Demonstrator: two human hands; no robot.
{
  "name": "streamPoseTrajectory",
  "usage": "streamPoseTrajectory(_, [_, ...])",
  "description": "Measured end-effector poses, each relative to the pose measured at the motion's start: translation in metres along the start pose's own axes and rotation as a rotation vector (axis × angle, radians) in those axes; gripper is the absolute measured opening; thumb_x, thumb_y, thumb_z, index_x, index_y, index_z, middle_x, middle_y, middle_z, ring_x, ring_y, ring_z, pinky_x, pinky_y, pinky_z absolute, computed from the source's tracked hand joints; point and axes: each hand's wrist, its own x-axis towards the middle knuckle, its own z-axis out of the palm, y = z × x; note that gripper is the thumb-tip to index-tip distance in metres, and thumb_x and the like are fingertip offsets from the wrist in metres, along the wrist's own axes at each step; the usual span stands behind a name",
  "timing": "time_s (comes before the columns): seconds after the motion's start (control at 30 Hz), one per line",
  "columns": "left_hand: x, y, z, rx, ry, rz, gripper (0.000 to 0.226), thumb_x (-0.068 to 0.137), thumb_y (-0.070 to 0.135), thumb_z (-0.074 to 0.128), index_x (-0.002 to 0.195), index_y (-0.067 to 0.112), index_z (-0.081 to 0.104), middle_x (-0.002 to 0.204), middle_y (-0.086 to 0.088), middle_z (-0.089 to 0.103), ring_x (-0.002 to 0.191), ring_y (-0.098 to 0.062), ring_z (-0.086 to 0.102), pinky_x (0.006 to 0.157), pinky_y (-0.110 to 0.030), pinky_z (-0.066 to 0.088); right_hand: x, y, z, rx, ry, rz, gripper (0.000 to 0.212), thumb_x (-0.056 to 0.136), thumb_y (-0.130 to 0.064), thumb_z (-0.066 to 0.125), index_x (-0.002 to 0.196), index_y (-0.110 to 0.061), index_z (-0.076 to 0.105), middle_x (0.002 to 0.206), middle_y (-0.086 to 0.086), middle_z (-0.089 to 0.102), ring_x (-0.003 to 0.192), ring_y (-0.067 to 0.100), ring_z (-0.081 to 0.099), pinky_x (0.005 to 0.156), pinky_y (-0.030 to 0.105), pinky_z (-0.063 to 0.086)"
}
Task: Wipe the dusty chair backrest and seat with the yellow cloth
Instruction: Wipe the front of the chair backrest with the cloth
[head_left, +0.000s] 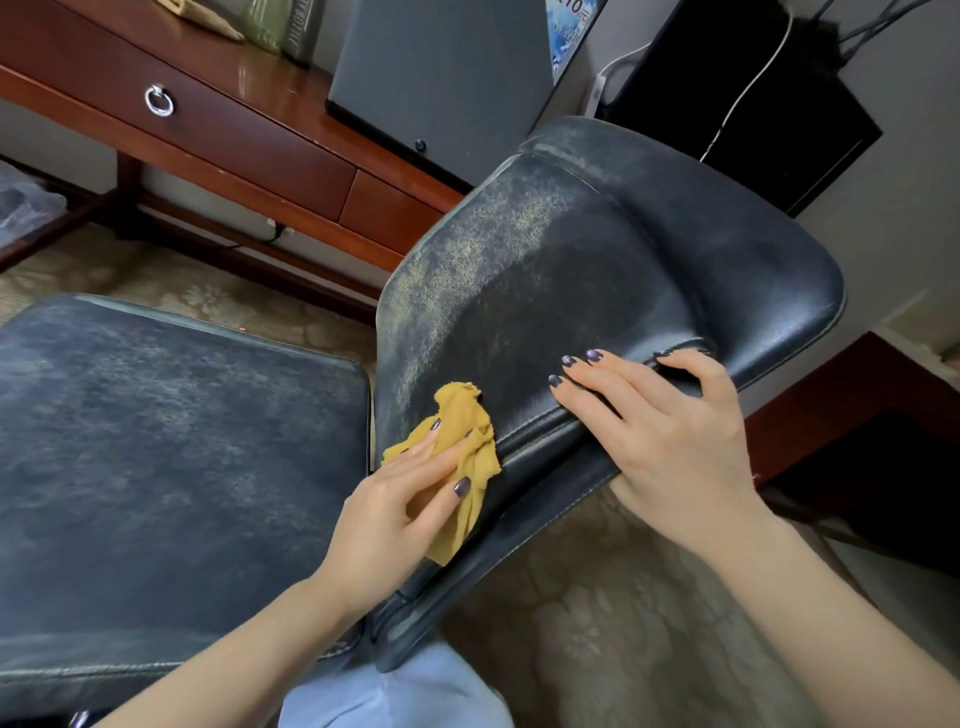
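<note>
Head view | left hand (395, 509) pinches bunched yellow cloth (467, 431), pressed on backrest (571, 270) near top edge | right hand (665, 431) curled over that edge, steadying | centre patch looks wiped, left side dusty | seat (156, 441) all dusty, not started

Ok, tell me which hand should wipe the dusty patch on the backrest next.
Left. The left hand holds the yellow cloth against the backrest, right beside the dust; the right hand grips the backrest's edge, probably steadying it.
</note>
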Motion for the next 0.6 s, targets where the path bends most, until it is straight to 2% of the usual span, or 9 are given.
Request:
streamPoseTrajectory(0.1, [-0.010,-0.009,0.000,-0.058,0.035,-0.052,0.037,0.089,0.050,0.050,0.126,0.052,0.051,0.139,0.022,0.046,0.136,0.007,0.028,0.112,-0.018,0.025,0.001,0.000,0.000,0.023,0.021,0.008,0.043,0.084,-0.002,0.044,0.116,-0.019,0.066,0.122,-0.003,0.065,0.117,0.014,0.059,0.096,0.037,0.032])
streamPoseTrajectory(0.2, [-0.018,-0.015,-0.002,-0.071,0.049,-0.110,0.044,0.087,0.050,0.054,0.128,0.034,0.058,0.139,0.019,0.047,0.135,0.004,0.032,0.114,-0.029,0.030,0.001,-0.001,0.000,0.037,0.026,0.020,0.044,0.084,-0.001,0.042,0.115,-0.020,0.067,0.121,-0.004,0.065,0.117,0.013,0.059,0.095,0.037,0.032])
streamPoseTrajectory(0.27, [-0.022,-0.014,-0.004,-0.086,0.043,-0.144,0.045,0.084,0.047,0.052,0.126,0.033,0.059,0.137,0.019,0.049,0.133,0.004,0.035,0.112,-0.030,0.032,0.001,-0.002,0.000,0.048,0.031,0.029,0.045,0.084,-0.001,0.040,0.115,-0.020,0.067,0.121,-0.004,0.065,0.117,0.013,0.059,0.095,0.037,0.032])
streamPoseTrajectory(0.33, [-0.025,-0.012,-0.007,-0.088,0.045,-0.174,0.038,0.084,0.044,0.052,0.121,0.040,0.060,0.131,0.023,0.054,0.128,0.005,0.042,0.107,-0.023,0.037,0.001,-0.003,0.000,0.059,0.044,0.043,0.046,0.084,0.001,0.038,0.114,-0.020,0.067,0.120,-0.005,0.066,0.116,0.013,0.060,0.094,0.036,0.031])
streamPoseTrajectory(0.4, [-0.030,-0.013,-0.010,-0.067,0.051,-0.218,0.026,0.088,0.036,0.055,0.110,0.049,0.062,0.112,0.033,0.062,0.105,0.012,0.054,0.089,-0.010,0.041,0.002,-0.003,0.000,0.072,0.053,0.055,0.048,0.083,0.002,0.036,0.113,-0.020,0.067,0.118,-0.005,0.066,0.116,0.012,0.060,0.093,0.036,0.031])
streamPoseTrajectory(0.47, [-0.036,-0.018,-0.015,-0.051,0.055,-0.286,0.025,0.091,0.026,0.059,0.096,0.050,0.065,0.086,0.030,0.067,0.073,0.008,0.054,0.068,-0.009,0.039,0.001,-0.003,0.000,0.085,0.056,0.054,0.050,0.081,0.003,0.036,0.113,-0.019,0.067,0.118,-0.005,0.066,0.116,0.012,0.060,0.093,0.036,0.031])
streamPoseTrajectory(0.53, [-0.042,-0.023,-0.019,-0.073,0.069,-0.366,0.024,0.090,0.025,0.062,0.088,0.048,0.066,0.072,0.020,0.065,0.064,0.000,0.047,0.063,-0.015,0.038,0.001,-0.002,0.001,0.091,0.050,0.043,0.050,0.079,0.003,0.038,0.114,-0.018,0.066,0.119,-0.004,0.066,0.116,0.013,0.060,0.093,0.037,0.031])
streamPoseTrajectory(0.6, [-0.049,-0.027,-0.021,-0.080,0.077,-0.418,0.024,0.089,0.025,0.064,0.086,0.049,0.067,0.068,0.013,0.064,0.064,-0.004,0.044,0.063,-0.021,0.037,0.000,0.000,0.001,0.082,0.030,0.024,0.051,0.076,0.003,0.041,0.116,-0.017,0.065,0.121,-0.002,0.065,0.118,0.015,0.059,0.094,0.038,0.031])
